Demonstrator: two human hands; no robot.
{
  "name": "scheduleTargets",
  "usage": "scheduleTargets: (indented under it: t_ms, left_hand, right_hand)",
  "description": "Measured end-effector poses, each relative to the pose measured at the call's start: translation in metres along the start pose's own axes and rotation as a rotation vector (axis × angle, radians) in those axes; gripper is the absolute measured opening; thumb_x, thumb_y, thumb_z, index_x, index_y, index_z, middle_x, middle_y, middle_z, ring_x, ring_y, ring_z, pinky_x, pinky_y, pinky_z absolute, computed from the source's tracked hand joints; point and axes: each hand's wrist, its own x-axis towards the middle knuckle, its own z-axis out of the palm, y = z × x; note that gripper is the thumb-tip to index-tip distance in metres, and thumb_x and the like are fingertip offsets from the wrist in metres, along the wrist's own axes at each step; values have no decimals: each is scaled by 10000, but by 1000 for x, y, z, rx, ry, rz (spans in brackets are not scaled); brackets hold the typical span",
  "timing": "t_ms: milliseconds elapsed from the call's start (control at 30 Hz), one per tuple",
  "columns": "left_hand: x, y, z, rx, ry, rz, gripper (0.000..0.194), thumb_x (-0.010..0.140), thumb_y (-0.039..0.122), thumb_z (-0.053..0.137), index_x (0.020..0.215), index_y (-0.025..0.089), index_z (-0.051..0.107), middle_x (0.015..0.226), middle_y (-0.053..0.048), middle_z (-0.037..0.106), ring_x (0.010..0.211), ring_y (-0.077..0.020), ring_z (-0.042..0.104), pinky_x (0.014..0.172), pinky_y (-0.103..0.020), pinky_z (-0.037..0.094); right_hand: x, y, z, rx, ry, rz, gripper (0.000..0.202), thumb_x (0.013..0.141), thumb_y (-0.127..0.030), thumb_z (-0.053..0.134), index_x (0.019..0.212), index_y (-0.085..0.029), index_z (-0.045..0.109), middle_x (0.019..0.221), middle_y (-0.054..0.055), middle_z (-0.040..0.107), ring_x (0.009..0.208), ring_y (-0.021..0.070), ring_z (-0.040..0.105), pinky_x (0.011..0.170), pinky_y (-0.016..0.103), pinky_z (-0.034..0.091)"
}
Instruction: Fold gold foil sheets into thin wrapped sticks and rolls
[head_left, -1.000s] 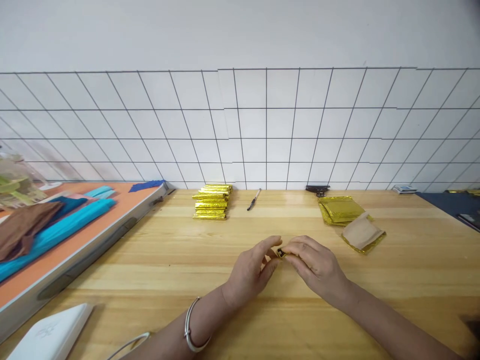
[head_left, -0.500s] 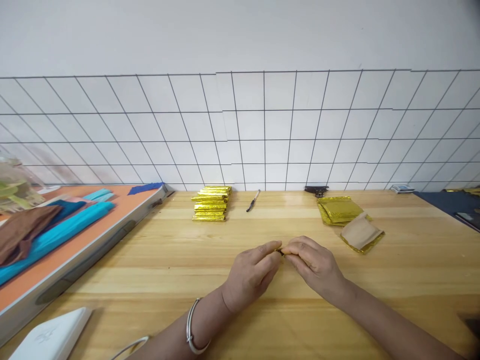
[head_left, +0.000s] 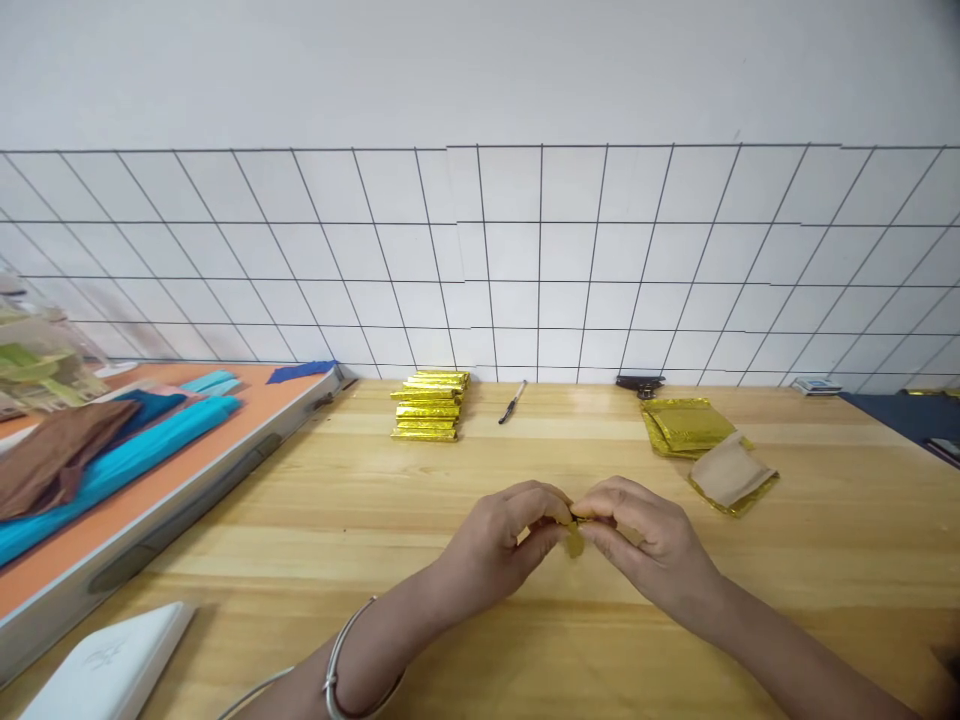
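Just below the middle of the view, my left hand [head_left: 502, 540] and my right hand [head_left: 656, 545] meet at the fingertips. Both pinch a small gold foil piece [head_left: 574, 540], mostly hidden by the fingers, with a dark spot at its top. Beyond them on the wooden table [head_left: 375, 560] lies a stack of narrow gold foil strips [head_left: 429, 408]. To the right are flat gold foil sheets [head_left: 686, 425] and a sheet with a beige face and gold edges [head_left: 727, 470].
A pen [head_left: 513, 402] and black clips [head_left: 640, 384] lie near the wall. At left, blue and brown cloths [head_left: 64, 450] rest on an orange surface [head_left: 19, 575]. A white device [head_left: 112, 665] sits front left, a dark blue cloth [head_left: 904, 420] far right.
The view has shifted slightly. My left fingers have bent and spread from the left thumb, and more of the gold piece shows below the fingertips.
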Motion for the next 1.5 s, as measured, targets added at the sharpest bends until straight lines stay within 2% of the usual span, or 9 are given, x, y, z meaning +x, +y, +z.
scheduleTargets:
  t_ms: [267, 433, 667, 1000, 1233, 1367, 1500]
  left_hand:
    - [1, -6, -2, -128, -28, -195, 57, 823, 169, 526, 838, 153, 579, 814, -34, 642, 729, -117, 578, 657, -215, 445]
    - [2, -8, 0, -128, -28, -203, 60, 828, 170, 523, 821, 152, 579, 813, -33, 644, 733, -119, 575, 660, -219, 441]
    - [4, -5, -1, -164, -42, -140, 117, 842, 144, 503, 768, 157, 593, 868, -35, 645, 772, -117, 584, 720, -222, 443]
    - [4, -5, 2, -219, -40, -167, 115, 842, 162, 517, 755, 154, 592, 829, -35, 642, 761, -120, 581, 721, -223, 447]
    - [5, -2, -3, -205, -61, -160, 128, 837, 143, 508, 752, 155, 603, 839, -37, 621, 769, -120, 560, 723, -232, 432]
    - [4, -1, -7, -402, -104, -276, 92, 820, 207, 554, 774, 135, 587, 793, -45, 595, 678, -109, 530, 650, -239, 433]
    - [3, -4, -6, -665, -108, -380, 158, 785, 272, 616, 780, 121, 567, 704, -20, 562, 615, -94, 509, 619, -239, 426]
  right_hand:
    - [-1, 7, 0, -4, -85, 11, 218, 823, -122, 524, 987, -247, 595, 853, 16, 613, 775, 122, 566, 692, 236, 461]
    - [-2, 11, 2, -4, -92, 14, 196, 839, -146, 507, 984, -248, 590, 830, 12, 607, 752, 118, 563, 676, 232, 457]
    - [-3, 12, 2, -6, -102, 22, 227, 812, -83, 530, 971, -237, 583, 804, -9, 591, 735, 99, 547, 676, 212, 433]
    - [-3, 10, 4, -37, -94, 26, 205, 826, -117, 513, 974, -247, 570, 811, -8, 602, 737, 108, 557, 673, 220, 444]
    - [-4, 13, 3, -25, -97, -32, 197, 845, -114, 482, 964, -236, 581, 828, 5, 592, 745, 106, 547, 681, 228, 436]
    - [-2, 4, 0, 41, -111, 50, 169, 819, -122, 513, 904, -237, 602, 782, -4, 593, 713, 109, 547, 649, 222, 439]
    - [0, -7, -1, 123, -124, 182, 127, 791, -135, 543, 840, -229, 613, 747, -16, 599, 671, 102, 548, 608, 204, 438]
